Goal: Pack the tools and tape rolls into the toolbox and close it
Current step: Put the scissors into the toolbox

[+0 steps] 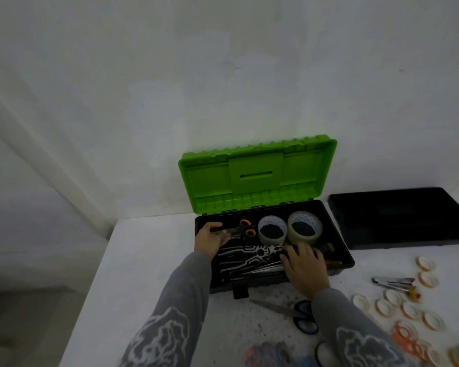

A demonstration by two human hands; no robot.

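In the open toolbox (338,235) by the table's (143,260) back edge, the left hand (211,238) grips a dark tool (227,231) and the right hand (304,268) rests spread flat.

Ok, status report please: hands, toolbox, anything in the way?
Left hand inside toolbox, left end, grip unclear. Right hand flat on tools inside. Lid open. Black scissors, small tape rolls not yet packed.

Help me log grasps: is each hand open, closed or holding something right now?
Left hand: holds a small greenish tool inside the toolbox.
Right hand: open, fingers spread on the packed tools.
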